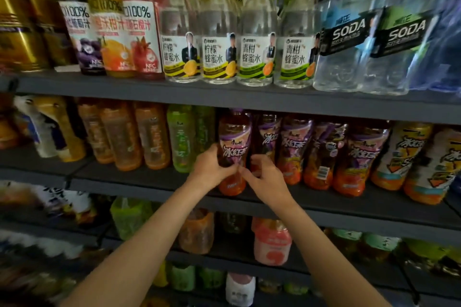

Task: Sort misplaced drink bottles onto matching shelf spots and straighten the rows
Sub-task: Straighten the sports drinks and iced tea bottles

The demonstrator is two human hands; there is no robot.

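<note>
Middle shelf [149,183]: dark board, spans the view; landmark for the rest.
Top shelf [224,92]: above the middle shelf; carries gold cans, juice bottles, clear honey-water bottles, soda bottles.
Lower shelves [349,227]: below the middle shelf; blurred green, orange and pink bottles.
Tea row [321,154]: purple-labelled bottles, upright on the middle shelf, right of centre, some turned barcode-out.
Orange bottles [124,137]: left part of the middle shelf.
Green bottle [180,137]: between the orange bottles and the tea bottle.
Tea bottle [233,149]: front edge of the middle shelf, left end of the tea row, upright, label forward.
Left hand [212,169]: curled round the tea bottle's left side, gripping.
Right hand [264,177]: fingers bent at the bottle's lower right, touching it; full grip not clear.
</note>
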